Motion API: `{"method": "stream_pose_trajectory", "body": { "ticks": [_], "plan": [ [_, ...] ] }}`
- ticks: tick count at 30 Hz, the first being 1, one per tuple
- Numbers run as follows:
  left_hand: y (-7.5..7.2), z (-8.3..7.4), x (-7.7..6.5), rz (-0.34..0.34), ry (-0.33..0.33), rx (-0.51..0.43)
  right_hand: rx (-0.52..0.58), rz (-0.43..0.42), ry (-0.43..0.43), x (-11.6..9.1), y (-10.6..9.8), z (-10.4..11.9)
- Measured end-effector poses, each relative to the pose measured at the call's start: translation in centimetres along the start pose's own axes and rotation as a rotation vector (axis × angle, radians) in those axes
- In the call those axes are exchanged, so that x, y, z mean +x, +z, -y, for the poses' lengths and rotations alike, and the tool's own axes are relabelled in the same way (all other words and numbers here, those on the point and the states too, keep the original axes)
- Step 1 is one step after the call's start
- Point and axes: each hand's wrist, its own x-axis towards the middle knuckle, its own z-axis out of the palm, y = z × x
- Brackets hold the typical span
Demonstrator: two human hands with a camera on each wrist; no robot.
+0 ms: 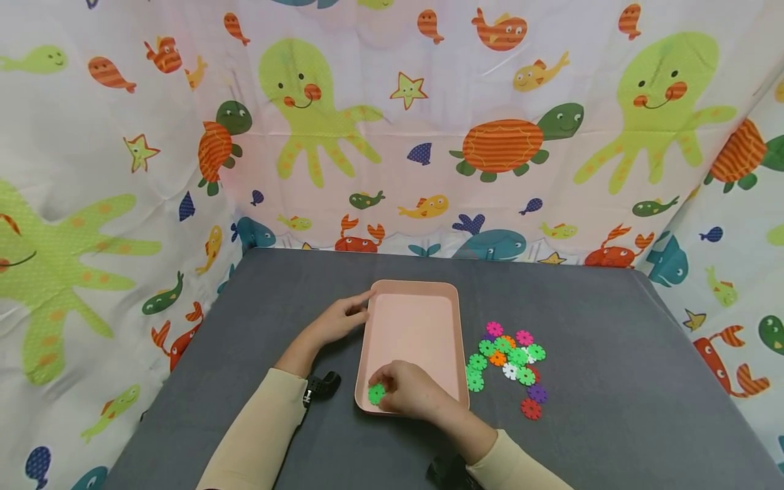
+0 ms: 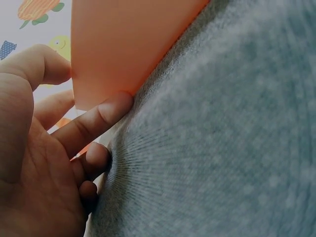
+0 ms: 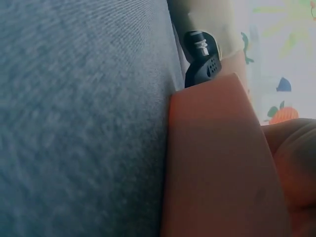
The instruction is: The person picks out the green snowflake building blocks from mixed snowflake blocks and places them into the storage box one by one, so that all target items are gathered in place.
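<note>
A pink tray lies lengthwise on the grey table. My left hand rests against its left side near the far corner; in the left wrist view, fingertips touch the tray's outer wall low by the cloth. Over the near-left corner of the tray, my right hand pinches a green notched plastic disc, partly covered by the fingers. In the right wrist view the tray's wall hides most of the right hand.
Right of the tray lies a loose pile of notched discs in green, pink, orange, white, purple and red. Some green ones lie close to the tray's right rim. A curtain printed with sea animals hangs behind and beside the table.
</note>
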Motion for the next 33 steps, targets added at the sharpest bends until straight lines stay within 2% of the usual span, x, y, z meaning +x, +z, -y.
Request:
{"method": "stream_pose_trajectory", "body": {
  "ticks": [9,15,23,33],
  "plan": [
    [0.1,-0.1,0.2,-0.003,0.001,0.012,0.023,0.026,-0.031,-0.4,-0.6,0.3],
    [0.1,0.0,0.3,0.000,-0.002,0.013,0.058,0.011,-0.036,-0.8,-2.4,0.7],
    [0.2,-0.2,0.1,-0.011,-0.025,0.006,0.076,-0.109,-0.036,-1.7,-7.3,0.1],
    [0.0,0.0,0.2,0.003,-0.004,-0.007,0.078,-0.242,0.032,-3.2,-13.6,-3.7]
  ]
}}
